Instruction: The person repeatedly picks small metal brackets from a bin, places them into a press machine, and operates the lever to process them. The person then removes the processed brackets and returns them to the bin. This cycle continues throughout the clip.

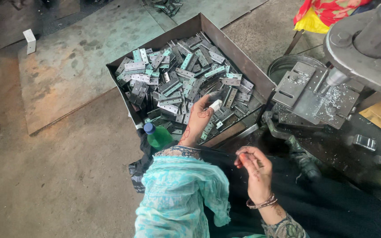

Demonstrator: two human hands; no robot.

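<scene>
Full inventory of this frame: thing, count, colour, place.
metal box: one, dark grey, centre
hinges: many, grey and green-filmed, in the box
bottle: one, green, blue cap, beside the box
drill press: one, grey, upper right
drill table: one, grey, shavings on it
steel sheet: one, rusty, on the floor at left
left hand: reaching into the hinges, fingertip taped
right hand: loosely curled over the lap, bangles on the wrist
</scene>
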